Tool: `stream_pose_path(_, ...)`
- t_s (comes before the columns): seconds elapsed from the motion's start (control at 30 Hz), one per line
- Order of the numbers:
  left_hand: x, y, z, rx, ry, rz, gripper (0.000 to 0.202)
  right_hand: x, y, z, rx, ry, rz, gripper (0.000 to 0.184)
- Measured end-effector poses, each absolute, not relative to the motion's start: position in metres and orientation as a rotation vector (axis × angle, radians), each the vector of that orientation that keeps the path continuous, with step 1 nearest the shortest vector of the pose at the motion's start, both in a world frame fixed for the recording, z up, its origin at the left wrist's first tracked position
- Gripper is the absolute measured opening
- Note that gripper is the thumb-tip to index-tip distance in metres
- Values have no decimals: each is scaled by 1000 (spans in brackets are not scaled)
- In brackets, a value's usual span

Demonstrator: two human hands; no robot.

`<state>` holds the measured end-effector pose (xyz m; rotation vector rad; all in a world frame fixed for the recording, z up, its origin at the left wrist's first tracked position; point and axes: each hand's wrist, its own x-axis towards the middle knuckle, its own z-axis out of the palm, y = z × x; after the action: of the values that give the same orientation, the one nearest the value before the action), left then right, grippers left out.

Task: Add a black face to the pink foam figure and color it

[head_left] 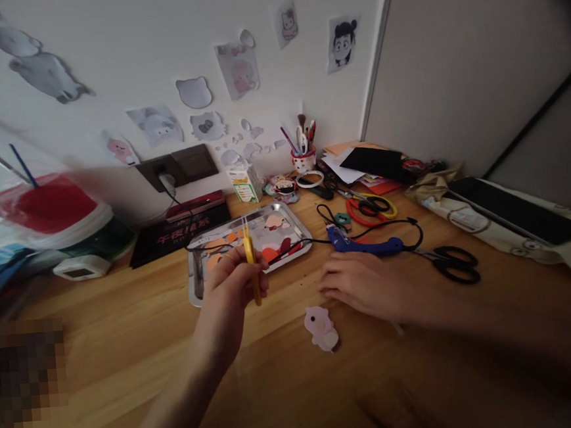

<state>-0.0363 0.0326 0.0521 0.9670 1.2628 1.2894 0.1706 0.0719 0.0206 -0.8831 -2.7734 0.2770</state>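
My left hand (238,277) is closed around a pair of yellow tweezers (249,243), held upright with the metal tips pointing up and nothing visible between them. On the wooden table rests my right hand (357,281), fingers stretched to the left and no object seen in them. Just beyond it lies a blue glue gun (367,244) with a black cord. A pink cut-out animal figure (321,330) with one black eye lies flat on the table, in front of and between my hands. Behind the tweezers stands a metal tray (195,290) holding orange, red and pink cut-out pieces.
Black-handled scissors (455,264) lie to the right; more scissors (371,205) lie behind the glue gun. Along the wall stand a brush cup (304,160), a small box (244,183) and a bucket (63,221). A phone (517,209) rests on packaging at right.
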Motion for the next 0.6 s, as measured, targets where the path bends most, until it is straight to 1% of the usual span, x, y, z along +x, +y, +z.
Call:
stream_pose_path(0.13,-34,32,49,983,1247,1246,11,168,74,14,-833,-2863,197,15)
stream_pose_path(0.33,-31,30,47,999,1282,1164,3,165,81,4,-850,-2855,128,20)
stream_pose_path(0.6,-22,27,45,1047,1365,999,12,165,83,17,-1039,-2585,302,14)
